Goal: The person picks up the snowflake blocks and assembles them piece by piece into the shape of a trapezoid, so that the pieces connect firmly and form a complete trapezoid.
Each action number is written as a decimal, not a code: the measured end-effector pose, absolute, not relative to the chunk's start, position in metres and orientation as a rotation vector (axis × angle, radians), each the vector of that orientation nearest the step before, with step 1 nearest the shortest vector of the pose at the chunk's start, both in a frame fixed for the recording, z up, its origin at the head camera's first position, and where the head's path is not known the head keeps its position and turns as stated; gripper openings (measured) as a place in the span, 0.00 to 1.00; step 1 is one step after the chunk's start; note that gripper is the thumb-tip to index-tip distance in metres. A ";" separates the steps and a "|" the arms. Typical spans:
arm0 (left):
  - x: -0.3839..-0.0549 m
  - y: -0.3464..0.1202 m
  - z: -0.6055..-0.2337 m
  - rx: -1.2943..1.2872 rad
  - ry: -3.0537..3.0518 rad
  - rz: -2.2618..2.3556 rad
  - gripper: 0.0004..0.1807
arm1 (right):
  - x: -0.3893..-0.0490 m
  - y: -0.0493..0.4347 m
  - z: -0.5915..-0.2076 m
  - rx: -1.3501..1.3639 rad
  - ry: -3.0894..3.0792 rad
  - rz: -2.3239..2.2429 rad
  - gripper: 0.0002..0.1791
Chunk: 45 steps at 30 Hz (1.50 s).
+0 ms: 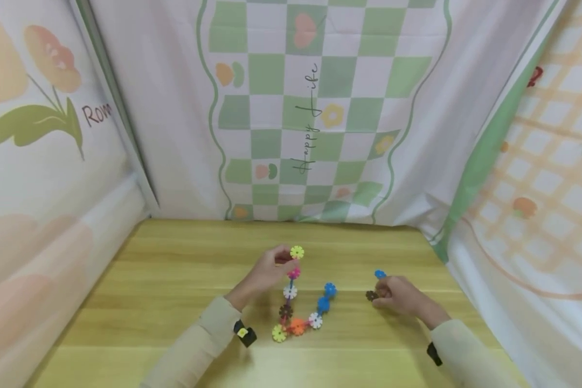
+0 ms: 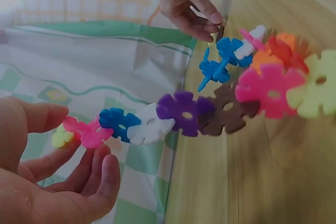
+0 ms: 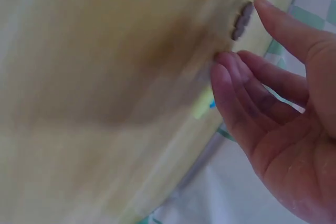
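Note:
A chain of joined plastic snowflake pieces in several colours bends in a U on the table, its blue end to the right. My left hand pinches the pink snowflake piece near the chain's other end, beside a yellow-green piece. Off to the right, my right hand holds a brown snowflake piece at its fingertips; it appears edge-on in the right wrist view. Just beyond that hand lies a blue piece. Fingers partly hide a yellow-green piece in the right wrist view.
The wooden table ends at a checkered green-and-white curtain at the back. Patterned cloth hangs on the left and right sides. Both wrists wear black straps.

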State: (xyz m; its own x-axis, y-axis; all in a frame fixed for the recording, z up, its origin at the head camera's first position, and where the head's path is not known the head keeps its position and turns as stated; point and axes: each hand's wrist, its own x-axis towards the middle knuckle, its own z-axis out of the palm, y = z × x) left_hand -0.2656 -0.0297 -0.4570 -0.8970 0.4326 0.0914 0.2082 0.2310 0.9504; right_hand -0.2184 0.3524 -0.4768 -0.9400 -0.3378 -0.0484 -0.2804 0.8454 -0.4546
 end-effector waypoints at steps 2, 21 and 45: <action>-0.268 -0.031 -0.457 0.586 2.318 1.743 0.15 | -0.217 0.353 -0.484 -0.462 2.920 -0.700 0.13; -0.285 -0.038 -0.470 0.466 2.176 1.881 0.12 | -0.229 0.329 -0.484 -0.334 2.884 -0.987 0.10; -0.291 -0.040 -0.480 0.472 2.299 1.949 0.10 | -0.253 0.194 -0.454 -0.571 2.911 -1.347 0.06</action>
